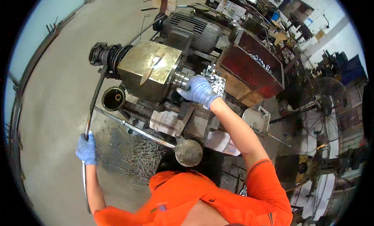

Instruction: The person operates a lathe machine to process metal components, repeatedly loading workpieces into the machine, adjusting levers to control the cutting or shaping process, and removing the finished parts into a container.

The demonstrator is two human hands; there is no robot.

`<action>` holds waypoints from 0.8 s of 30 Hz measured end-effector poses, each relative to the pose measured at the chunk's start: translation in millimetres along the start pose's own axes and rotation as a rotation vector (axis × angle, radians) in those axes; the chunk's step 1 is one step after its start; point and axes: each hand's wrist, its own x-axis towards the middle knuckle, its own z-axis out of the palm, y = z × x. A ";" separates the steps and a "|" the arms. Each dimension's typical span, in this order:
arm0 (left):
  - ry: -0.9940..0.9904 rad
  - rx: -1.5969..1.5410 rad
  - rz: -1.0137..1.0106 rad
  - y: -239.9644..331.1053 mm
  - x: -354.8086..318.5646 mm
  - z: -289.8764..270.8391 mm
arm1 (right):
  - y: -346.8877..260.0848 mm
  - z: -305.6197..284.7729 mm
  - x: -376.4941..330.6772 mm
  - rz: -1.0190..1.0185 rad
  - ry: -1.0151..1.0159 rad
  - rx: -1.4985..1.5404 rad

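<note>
My left hand (86, 149), in a blue knit glove, is closed around a long lever bar (94, 99). The bar's dark upper part runs up to the black pulley (113, 60) on the machine; its silvery lower end passes alongside my forearm. My right hand (199, 90), gloved alike, is at the shiny metal spindle (180, 79) on the right side of the box-shaped headstock (150, 66). Its thumb and fingers are bent at the spindle's end, and whatever lies between them is hidden. Metal chips (218, 84) lie just beyond that hand.
An electric motor (194, 31) sits behind the headstock, joined by a belt. A dark red bin (255, 66) with metal pieces stands at the right. In front are a silvery rod (142, 131), a round metal disc (189, 152) and thin metal scraps (144, 158) on the floor.
</note>
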 end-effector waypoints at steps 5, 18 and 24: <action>0.009 -0.031 0.017 0.8 -8.2 -7.4 | 2.1 16.1 -0.1 -0.041 0.195 0.049; -0.009 -0.141 0.170 -5.4 -6.4 8.6 | 6.3 7.7 -8.2 -0.011 0.259 -0.047; 0.206 0.003 0.538 34.7 -19.1 -29.6 | 58.9 -53.5 -75.2 0.024 0.566 -0.177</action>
